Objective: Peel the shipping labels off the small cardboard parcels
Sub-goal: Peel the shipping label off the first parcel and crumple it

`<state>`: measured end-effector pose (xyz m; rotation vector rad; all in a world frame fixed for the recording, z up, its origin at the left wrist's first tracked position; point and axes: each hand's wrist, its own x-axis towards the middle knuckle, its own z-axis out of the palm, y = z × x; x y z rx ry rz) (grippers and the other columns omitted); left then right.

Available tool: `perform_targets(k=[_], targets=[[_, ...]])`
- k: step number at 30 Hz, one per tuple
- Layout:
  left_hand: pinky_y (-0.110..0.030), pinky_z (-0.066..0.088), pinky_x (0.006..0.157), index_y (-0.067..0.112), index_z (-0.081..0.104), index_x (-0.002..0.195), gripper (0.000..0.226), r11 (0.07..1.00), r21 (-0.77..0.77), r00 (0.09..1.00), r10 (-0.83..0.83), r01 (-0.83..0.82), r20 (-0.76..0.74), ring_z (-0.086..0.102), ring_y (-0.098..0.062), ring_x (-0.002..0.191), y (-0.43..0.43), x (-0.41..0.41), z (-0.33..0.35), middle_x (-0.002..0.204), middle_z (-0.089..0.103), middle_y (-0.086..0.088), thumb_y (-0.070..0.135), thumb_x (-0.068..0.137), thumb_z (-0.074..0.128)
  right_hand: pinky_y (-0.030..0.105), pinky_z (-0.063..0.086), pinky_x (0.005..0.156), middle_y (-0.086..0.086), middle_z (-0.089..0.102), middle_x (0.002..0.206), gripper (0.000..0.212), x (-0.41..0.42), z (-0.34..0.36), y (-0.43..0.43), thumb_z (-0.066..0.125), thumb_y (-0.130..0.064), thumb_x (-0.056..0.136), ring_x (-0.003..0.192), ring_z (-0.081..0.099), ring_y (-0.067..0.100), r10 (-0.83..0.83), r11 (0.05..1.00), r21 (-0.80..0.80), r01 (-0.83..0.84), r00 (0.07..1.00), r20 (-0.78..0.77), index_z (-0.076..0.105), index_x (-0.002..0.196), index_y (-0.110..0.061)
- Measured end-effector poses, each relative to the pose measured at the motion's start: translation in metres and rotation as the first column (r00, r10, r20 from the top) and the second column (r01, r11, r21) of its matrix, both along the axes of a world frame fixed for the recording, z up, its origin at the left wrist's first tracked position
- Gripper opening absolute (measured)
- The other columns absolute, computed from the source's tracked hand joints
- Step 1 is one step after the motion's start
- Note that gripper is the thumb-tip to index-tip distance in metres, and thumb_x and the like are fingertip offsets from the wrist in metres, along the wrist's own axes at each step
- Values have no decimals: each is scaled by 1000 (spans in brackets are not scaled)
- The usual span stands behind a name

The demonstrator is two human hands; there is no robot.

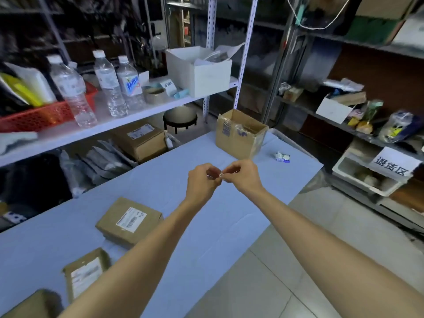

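Note:
My left hand [202, 182] and my right hand [241, 174] meet above the middle of the blue table [206, 237], both pinching a small pale scrap [220, 175] between the fingertips; what it is cannot be told. A small cardboard parcel [128, 222] with a white shipping label [131, 219] lies left of my left forearm. A second labelled parcel [86, 271] lies nearer me, and a third parcel's corner [34, 304] shows at the bottom left.
An open cardboard box [241, 134] stands at the table's far end, a small blue-white packet [282, 157] beside it. Shelves with water bottles [110, 86], a white box [199, 72] and a red basket [34, 117] run along the left; more shelving stands at the right.

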<state>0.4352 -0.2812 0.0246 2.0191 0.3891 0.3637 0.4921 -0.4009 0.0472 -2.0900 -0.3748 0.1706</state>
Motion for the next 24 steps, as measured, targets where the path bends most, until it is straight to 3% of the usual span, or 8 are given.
perform_targets(k=[5,14,18,24], targets=[[-35,59,75,7,73,91,11,997,42,998,58,-58,-21,69,-18,79,1,37,2,85,73,-7,8,79,74,6,43,50,5,68,71,8,41,0,5,76,-1,72,61,59,8,29,1000,13,-29,999,14,73,79,1],[-27,56,73,4,72,92,12,996,86,998,23,-19,-52,68,-17,78,9,98,1,88,73,-10,2,80,70,20,43,58,4,71,71,4,104,-12,13,77,-8,73,66,62,10,42,999,-36,-41,999,17,74,74,-5],[-30,56,76,4,70,92,11,996,83,998,31,-26,-52,68,-18,80,-2,142,-1,87,72,-9,2,81,69,15,42,58,5,72,77,10,153,-13,5,79,-9,71,72,65,13,17,999,-32,-17,1000,2,74,79,-6],[-32,55,74,5,70,89,9,990,122,994,78,-68,-79,66,-21,80,-28,227,3,85,72,-9,4,80,66,13,40,57,5,72,75,6,246,-11,-11,78,-5,71,76,63,13,122,987,-118,-112,989,79,74,70,-9]])
